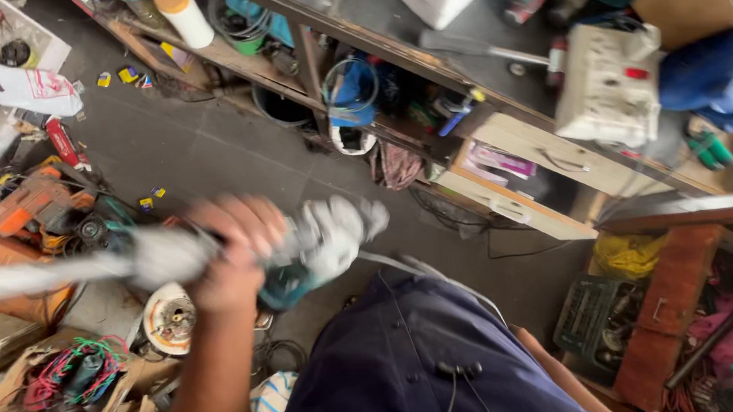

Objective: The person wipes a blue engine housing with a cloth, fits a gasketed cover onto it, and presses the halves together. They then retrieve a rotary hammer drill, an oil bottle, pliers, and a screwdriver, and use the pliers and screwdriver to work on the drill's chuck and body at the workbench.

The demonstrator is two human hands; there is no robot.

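Head view: looking down past a dark blue shirt (pixel 403 367), I see one bare arm raised from the lower left, its hand (pixel 229 249) wrapped round a power tool (pixel 320 243). The sides are a judgement: I take this for the left hand, fingers clamped on the tool's body. The right hand does not show at all.

The tool sits in mid-air above the floor (pixel 213 150), just in front of the person's chest, well clear of the shelves. It is motion-blurred: a whitish, rounded front, a teal housing under the palm, and a long pale streak running off to the left edge that I cannot identify. A grey cord (pixel 401 266) trails from it towards the shirt.

To handle it well, I would judge a firm full-palm grip near the housing best, with the cord kept off the body.

Around it: dark, smooth floor; an orange drill (pixel 21 204) amid clutter at the left; a tangle of coloured wires (pixel 72 368) on torn cardboard; a rough wooden shelf (pixel 348 47) along the top; a cream socket box (pixel 610 82); a pale open drawer (pixel 520 179).
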